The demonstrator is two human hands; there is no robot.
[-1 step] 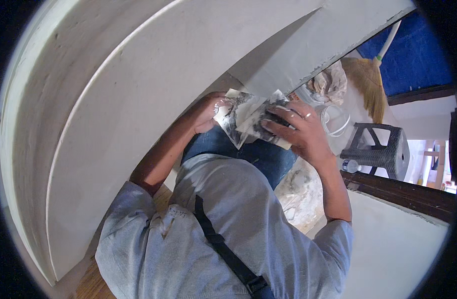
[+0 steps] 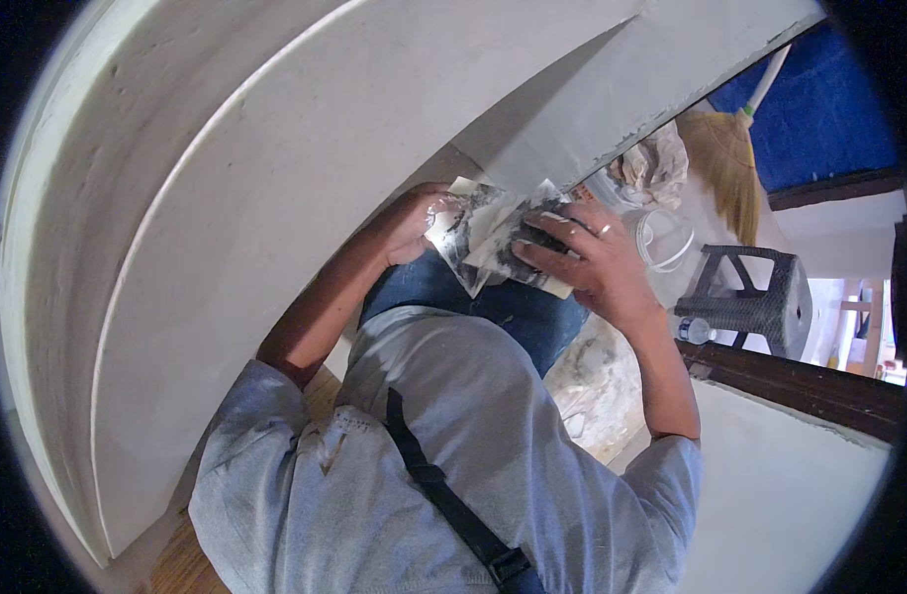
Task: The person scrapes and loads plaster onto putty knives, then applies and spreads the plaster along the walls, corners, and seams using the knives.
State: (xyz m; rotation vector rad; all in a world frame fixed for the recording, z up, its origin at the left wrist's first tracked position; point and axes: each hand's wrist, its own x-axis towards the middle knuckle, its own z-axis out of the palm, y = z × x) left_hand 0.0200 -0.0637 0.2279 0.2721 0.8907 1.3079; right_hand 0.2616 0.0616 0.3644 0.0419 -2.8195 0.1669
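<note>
In front of my lap, my left hand (image 2: 421, 220) grips a thin, flat, cream-edged plate (image 2: 456, 265) smeared with white and dark grey. My right hand (image 2: 604, 259) is closed over a second flat smeared plate (image 2: 500, 241), with its fingers bent across the dark face. The plates meet and overlap at the middle, the right one appearing on top. White residue marks the fingers of both hands, and a ring shows on the right one. I cannot make out exactly what kind of plates these are.
A curved pale wall (image 2: 245, 247) rises close on the left. To the right are a clear bucket (image 2: 663, 241), a crumpled pale bag (image 2: 654, 166), a broom (image 2: 725, 163), a dark plastic stool (image 2: 755, 297) and a clear bottle (image 2: 695, 330). A white-smeared sheet (image 2: 600, 386) lies beside my legs.
My right hand and its plate have slid slightly to the left over the other plate. My left hand stays where it was.
</note>
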